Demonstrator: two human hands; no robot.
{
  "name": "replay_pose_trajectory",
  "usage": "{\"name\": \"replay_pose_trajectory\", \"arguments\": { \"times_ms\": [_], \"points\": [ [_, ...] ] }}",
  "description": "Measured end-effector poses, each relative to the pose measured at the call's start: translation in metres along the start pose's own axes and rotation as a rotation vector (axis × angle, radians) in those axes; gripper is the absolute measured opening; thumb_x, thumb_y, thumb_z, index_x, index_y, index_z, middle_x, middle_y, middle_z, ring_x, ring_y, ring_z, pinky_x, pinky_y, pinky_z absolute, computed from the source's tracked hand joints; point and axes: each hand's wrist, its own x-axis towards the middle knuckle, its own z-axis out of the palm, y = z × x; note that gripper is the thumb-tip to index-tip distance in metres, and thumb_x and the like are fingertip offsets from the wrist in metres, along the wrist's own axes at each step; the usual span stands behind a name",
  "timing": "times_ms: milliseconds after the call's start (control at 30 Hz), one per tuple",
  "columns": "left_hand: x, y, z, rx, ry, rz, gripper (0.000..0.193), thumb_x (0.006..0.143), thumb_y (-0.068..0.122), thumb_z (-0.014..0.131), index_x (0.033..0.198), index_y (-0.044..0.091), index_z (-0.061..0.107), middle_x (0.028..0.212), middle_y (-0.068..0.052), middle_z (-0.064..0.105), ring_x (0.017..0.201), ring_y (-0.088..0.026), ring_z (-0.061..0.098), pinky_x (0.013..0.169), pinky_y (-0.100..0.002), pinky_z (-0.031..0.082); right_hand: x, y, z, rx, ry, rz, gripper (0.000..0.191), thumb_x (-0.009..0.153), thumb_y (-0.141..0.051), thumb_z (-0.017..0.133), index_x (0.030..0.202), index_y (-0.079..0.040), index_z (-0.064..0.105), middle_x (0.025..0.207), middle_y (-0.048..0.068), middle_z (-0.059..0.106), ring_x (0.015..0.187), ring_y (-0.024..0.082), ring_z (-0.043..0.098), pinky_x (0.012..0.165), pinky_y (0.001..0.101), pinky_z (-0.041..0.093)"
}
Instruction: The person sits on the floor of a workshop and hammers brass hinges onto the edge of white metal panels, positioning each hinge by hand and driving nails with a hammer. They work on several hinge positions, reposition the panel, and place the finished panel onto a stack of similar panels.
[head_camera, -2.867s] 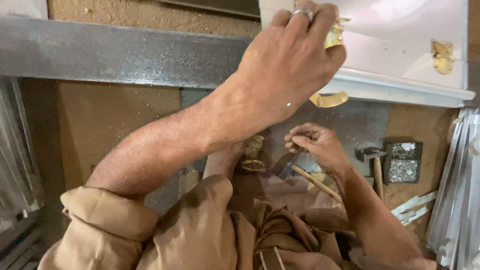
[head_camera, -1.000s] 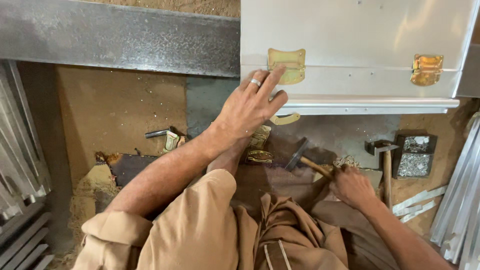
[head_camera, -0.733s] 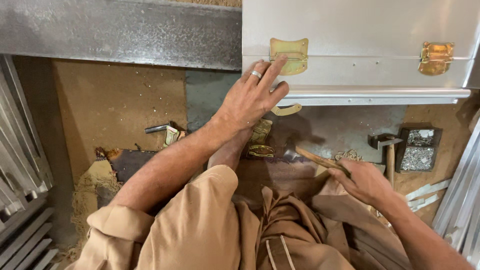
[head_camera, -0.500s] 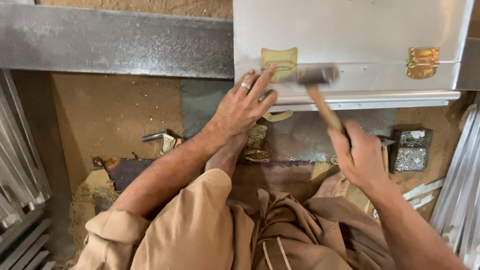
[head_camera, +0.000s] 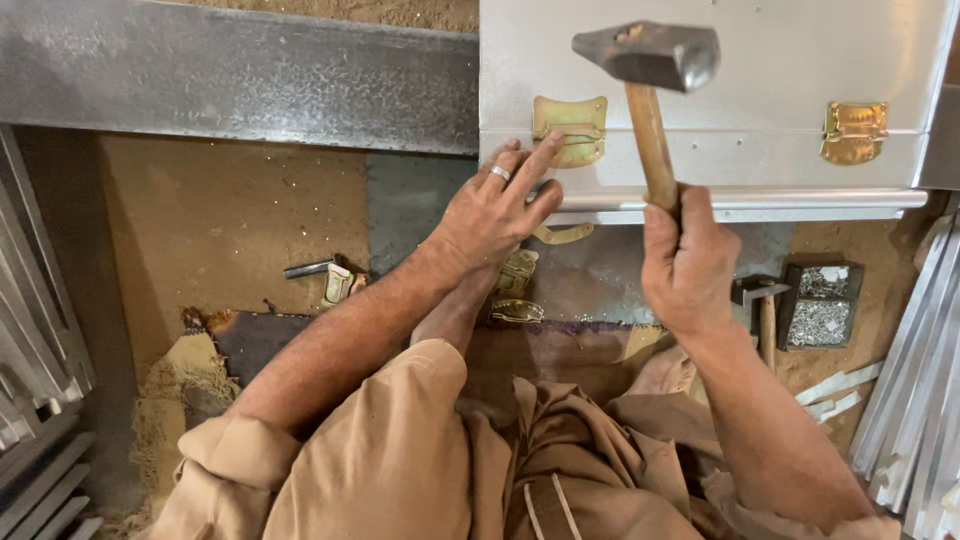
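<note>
Since half a second ago, your right hand (head_camera: 688, 262) has swung the wooden-handled hammer with the dark steel head (head_camera: 648, 58) higher, so the head now hangs above the flat silver sheet-metal box (head_camera: 760, 130), between its two brass-coloured clasp plates. Your left hand (head_camera: 495, 205) has hardly shifted.

Your right hand's grip is a closed fist wrapped round the lower part of the wooden handle, thumb across the front. The head looks heavy and the handle stiff, so the weight sits far from your hand; a hold low on the handle gives swing, a hold nearer the head would give more control.

Your left hand lies on the box's lower rim with fingers spread, a ring on one finger; its fingertips touch the left brass-coloured clasp plate (head_camera: 571, 128), pressing rather than pinching. That plate looks thin, light and likely to slide or bend. The right brass-coloured clasp plate (head_camera: 853, 131) sits well apart, untouched.

On the sandy floor (head_camera: 230, 220) below the box lie loose brass-coloured fittings (head_camera: 516, 290), near your left wrist. A second, smaller hammer (head_camera: 760, 300) lies by your right hand, just beside a small square tin of silvery rivets (head_camera: 820, 310). Pale metal strips (head_camera: 920, 400) lean at the right edge.
</note>
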Motion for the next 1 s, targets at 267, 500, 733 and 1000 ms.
{"name": "replay_pose_trajectory", "arguments": {
  "times_ms": [267, 500, 733, 1000],
  "points": [
    [0.001, 0.000, 0.001, 0.025, 0.023, -0.005, 0.017, 0.092, 0.018, 0.069, 0.103, 0.008, 0.060, 0.156, -0.019, 0.046, 0.120, -0.037, 0.064, 0.100, -0.042, 0.060, 0.004, -0.012, 0.001, -0.059, -0.044, 0.027, 0.024, 0.110, -0.025, 0.056, 0.116, -0.001, 0.057, 0.068, 0.018, 0.058, 0.059, 0.036, 0.062, 0.056, 0.0446, 0.048],
    [-0.002, 0.000, 0.002, 0.011, 0.030, -0.005, 0.016, 0.091, 0.016, 0.067, 0.104, 0.007, 0.063, 0.155, -0.019, 0.048, 0.119, -0.036, 0.064, 0.103, -0.042, 0.057, 0.005, -0.004, 0.009, -0.245, -0.210, 0.086, 0.032, 0.109, -0.032, 0.054, 0.114, -0.001, 0.057, 0.063, 0.016, 0.060, 0.059, 0.036, 0.059, 0.053, 0.0463, 0.043],
    [0.000, -0.002, -0.003, -0.015, 0.027, -0.011, 0.020, 0.087, 0.016, 0.068, 0.104, 0.007, 0.062, 0.153, -0.020, 0.049, 0.119, -0.036, 0.063, 0.107, -0.045, 0.055, 0.009, -0.005, -0.019, 0.735, -0.247, 0.537, 0.042, 0.110, -0.041, 0.041, 0.095, -0.005, 0.060, 0.058, -0.003, 0.051, 0.042, 0.007, 0.042, 0.037, 0.0271, 0.032],
    [-0.005, -0.002, 0.007, -0.026, 0.019, -0.023, 0.020, 0.088, 0.013, 0.070, 0.105, 0.007, 0.062, 0.156, -0.020, 0.047, 0.123, -0.035, 0.063, 0.111, -0.046, 0.054, -0.017, -0.031, -0.034, 0.572, 0.542, -0.242, 0.040, 0.114, -0.035, 0.048, 0.106, 0.002, 0.059, 0.071, 0.007, 0.055, 0.061, 0.015, 0.051, 0.056, 0.0320, 0.042]
  ]
}}
